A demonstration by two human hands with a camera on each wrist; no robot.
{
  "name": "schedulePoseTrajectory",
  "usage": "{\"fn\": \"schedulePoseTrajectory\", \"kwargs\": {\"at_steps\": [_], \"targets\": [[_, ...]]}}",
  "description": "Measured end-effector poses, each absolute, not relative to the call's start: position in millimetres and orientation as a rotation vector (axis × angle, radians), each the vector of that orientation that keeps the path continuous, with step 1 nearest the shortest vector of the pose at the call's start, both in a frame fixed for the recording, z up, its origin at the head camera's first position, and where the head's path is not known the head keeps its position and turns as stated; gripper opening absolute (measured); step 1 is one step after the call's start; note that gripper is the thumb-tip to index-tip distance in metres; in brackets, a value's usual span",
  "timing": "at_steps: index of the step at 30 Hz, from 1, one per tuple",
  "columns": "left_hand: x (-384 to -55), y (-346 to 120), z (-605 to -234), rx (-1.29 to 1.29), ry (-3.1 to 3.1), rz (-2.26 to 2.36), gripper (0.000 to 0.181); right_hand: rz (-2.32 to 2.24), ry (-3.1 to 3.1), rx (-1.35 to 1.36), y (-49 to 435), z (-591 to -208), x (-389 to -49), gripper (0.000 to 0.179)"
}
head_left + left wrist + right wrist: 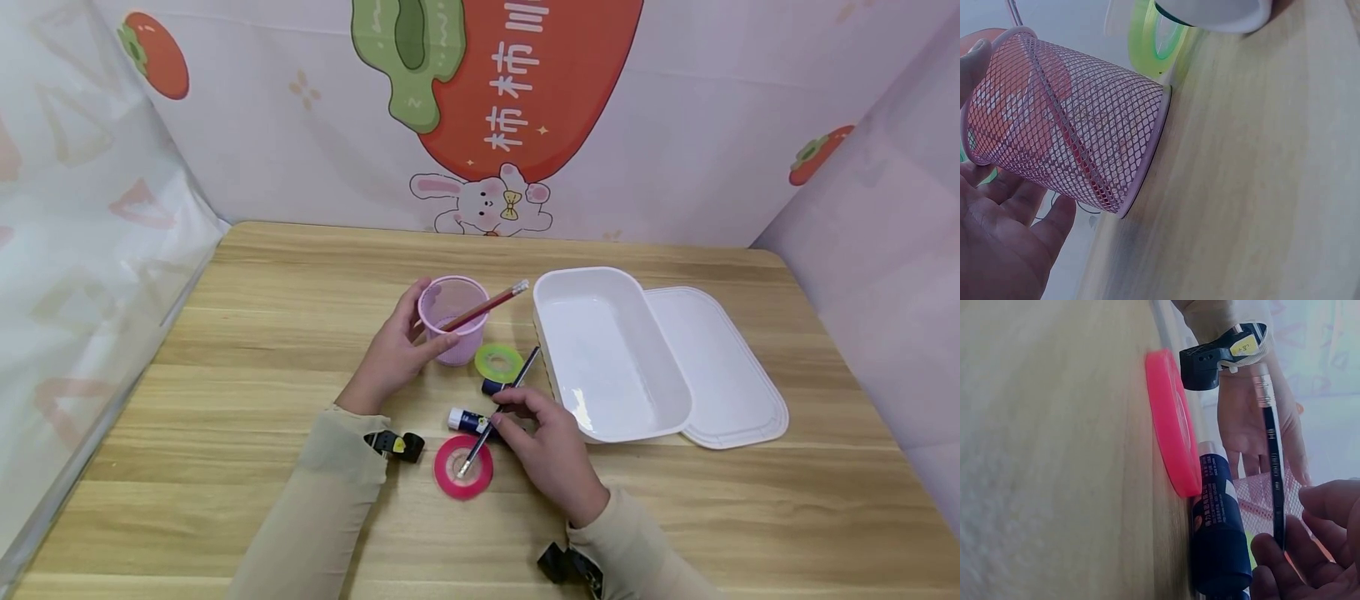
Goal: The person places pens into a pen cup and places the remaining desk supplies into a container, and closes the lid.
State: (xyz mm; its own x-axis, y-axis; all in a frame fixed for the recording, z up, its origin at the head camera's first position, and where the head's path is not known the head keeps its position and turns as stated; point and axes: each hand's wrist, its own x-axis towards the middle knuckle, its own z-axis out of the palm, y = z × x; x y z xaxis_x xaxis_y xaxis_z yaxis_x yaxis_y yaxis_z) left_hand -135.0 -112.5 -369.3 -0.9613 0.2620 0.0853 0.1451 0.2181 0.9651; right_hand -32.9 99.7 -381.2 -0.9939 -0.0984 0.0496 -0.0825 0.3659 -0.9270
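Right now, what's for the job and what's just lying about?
Probably for the job:
pink mesh pencil cup, in left hand
red pencil inside
dark pencil, in right hand

Seemingly lying about:
lime tape roll
pink tape roll
glue stick
white plastic box
white lid

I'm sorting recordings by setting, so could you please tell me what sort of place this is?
Perhaps a makeshift tabletop workspace: printed sheets hang behind and beside a wood-grain table bearing a mesh pencil cup.

The left hand [392,354] and right hand [553,454] are bare. Both sleeves [318,504] are long, plain and beige. The wrist cameras [412,448] are small, black and blocky; the left one carries a yellow label [1243,346] with dark lettering.
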Motion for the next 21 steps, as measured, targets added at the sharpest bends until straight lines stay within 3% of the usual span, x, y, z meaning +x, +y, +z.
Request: {"fn": "schedulePoseTrajectory", "kwargs": {"at_steps": [8,16,21], "targets": [[-128,-110,-356,0.392,2.378,1.851,0.083,-1.74,2.611,-0.157,99,-383,-33,0.016],[-143,-115,-388,0.393,2.401,1.861,0.087,-1.785,2.61,-0.149,99,-382,-34,0.016],[-143,-115,-389,0.397,2.415,1.865,0.089,-1.83,2.587,-0.155,99,-382,-34,0.017]]}}
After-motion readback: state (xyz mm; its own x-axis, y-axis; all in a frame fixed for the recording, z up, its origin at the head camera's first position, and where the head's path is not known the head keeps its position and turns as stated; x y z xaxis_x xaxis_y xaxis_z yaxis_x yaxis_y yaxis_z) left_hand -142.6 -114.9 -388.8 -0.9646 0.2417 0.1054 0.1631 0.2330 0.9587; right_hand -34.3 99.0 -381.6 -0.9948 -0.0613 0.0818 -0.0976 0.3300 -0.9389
